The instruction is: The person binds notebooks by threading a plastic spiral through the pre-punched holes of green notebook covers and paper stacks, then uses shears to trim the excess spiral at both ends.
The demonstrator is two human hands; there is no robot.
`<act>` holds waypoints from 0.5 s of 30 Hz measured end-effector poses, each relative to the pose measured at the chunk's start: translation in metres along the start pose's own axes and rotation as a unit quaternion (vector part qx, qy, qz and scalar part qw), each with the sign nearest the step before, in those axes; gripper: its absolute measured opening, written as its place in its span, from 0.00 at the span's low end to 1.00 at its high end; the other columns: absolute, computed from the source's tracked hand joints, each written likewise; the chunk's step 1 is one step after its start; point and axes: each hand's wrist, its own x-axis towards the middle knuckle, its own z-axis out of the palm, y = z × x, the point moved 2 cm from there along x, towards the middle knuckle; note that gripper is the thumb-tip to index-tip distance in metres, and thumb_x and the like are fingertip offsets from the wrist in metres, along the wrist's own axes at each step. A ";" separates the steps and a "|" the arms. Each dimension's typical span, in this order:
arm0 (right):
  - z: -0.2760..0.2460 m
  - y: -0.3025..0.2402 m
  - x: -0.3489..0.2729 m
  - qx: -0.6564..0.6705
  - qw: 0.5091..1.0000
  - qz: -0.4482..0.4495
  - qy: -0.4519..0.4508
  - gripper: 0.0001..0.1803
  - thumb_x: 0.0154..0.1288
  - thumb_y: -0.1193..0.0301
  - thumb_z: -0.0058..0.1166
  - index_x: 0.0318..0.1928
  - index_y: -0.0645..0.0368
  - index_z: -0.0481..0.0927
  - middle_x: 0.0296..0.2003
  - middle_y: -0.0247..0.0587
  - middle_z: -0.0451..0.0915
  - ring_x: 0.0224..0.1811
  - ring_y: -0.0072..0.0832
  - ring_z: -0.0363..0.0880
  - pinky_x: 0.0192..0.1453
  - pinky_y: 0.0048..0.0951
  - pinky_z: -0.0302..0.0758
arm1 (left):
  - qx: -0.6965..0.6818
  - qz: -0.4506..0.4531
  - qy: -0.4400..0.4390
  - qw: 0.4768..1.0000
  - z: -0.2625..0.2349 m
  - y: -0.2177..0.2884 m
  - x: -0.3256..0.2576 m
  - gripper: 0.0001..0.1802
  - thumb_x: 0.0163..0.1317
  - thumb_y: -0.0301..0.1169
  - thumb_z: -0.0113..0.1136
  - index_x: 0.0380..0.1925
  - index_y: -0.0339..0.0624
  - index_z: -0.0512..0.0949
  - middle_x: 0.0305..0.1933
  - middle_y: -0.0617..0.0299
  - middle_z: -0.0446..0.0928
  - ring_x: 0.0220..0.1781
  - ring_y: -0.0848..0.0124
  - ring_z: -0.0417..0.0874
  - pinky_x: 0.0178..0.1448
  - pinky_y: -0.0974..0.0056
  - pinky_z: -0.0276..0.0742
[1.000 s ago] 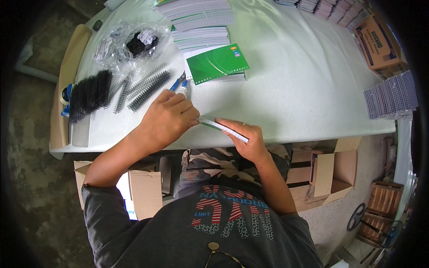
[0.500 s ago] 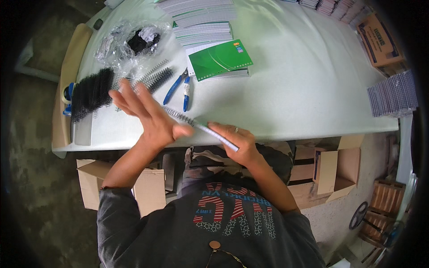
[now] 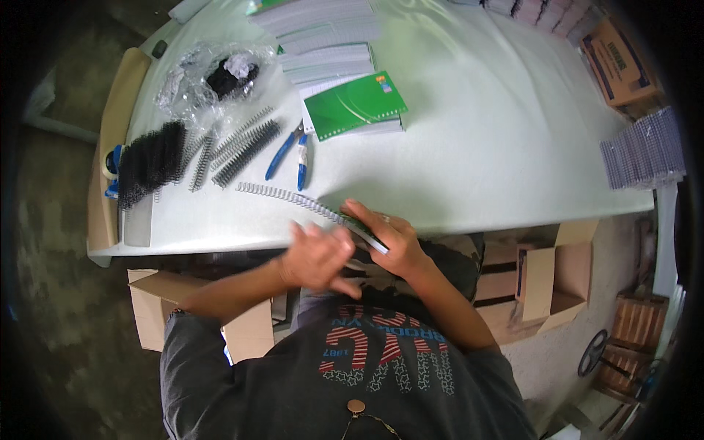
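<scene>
At the table's front edge my right hand is closed around a thin notebook, held edge-on. A dark wire spiral coil runs along the notebook's edge, and its free length sticks out leftward over the table. My left hand, slightly blurred, hangs below the coil with fingers apart and nothing in it. Blue-handled pliers and a blue-and-white pen-like tool lie beyond the coil. Behind them is a green-covered notebook with a punched edge.
Loose coils lie left of the pliers, beside a dense black coil pile. Further back are a crumpled plastic bag and stacked paper pads. Bundled notebooks and a brown carton stand at right. Open cardboard boxes sit below the table.
My left hand has swept from over the loose coils down and right, below the held coil. My right hand keeps the notebook in nearly the same place.
</scene>
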 end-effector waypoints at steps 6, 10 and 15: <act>0.006 0.006 -0.002 -0.018 0.998 0.019 -0.054 0.35 0.49 0.79 0.59 0.61 0.62 0.68 0.46 0.50 0.79 0.41 0.41 0.81 0.44 0.34 0.78 | -0.031 -0.055 -0.036 0.997 0.015 -0.006 0.017 0.54 0.56 0.65 0.49 0.61 0.21 0.54 0.50 0.32 0.69 0.45 0.36 0.72 0.49 0.35 0.67; 0.003 0.004 0.002 0.028 0.999 -0.039 -0.027 0.37 0.50 0.78 0.58 0.64 0.62 0.64 0.49 0.50 0.78 0.42 0.41 0.81 0.43 0.35 0.78 | 0.141 0.043 0.009 0.989 0.004 -0.023 0.036 0.59 0.52 0.70 0.45 0.60 0.18 0.52 0.57 0.22 0.58 0.52 0.28 0.64 0.54 0.27 0.55; 0.009 0.003 0.002 0.062 0.992 0.089 -0.071 0.42 0.48 0.76 0.60 0.66 0.60 0.60 0.50 0.49 0.78 0.44 0.44 0.81 0.46 0.36 0.77 | -0.092 -0.081 0.000 0.992 0.033 -0.009 0.021 0.60 0.48 0.70 0.50 0.63 0.23 0.54 0.62 0.20 0.50 0.62 0.29 0.56 0.59 0.27 0.49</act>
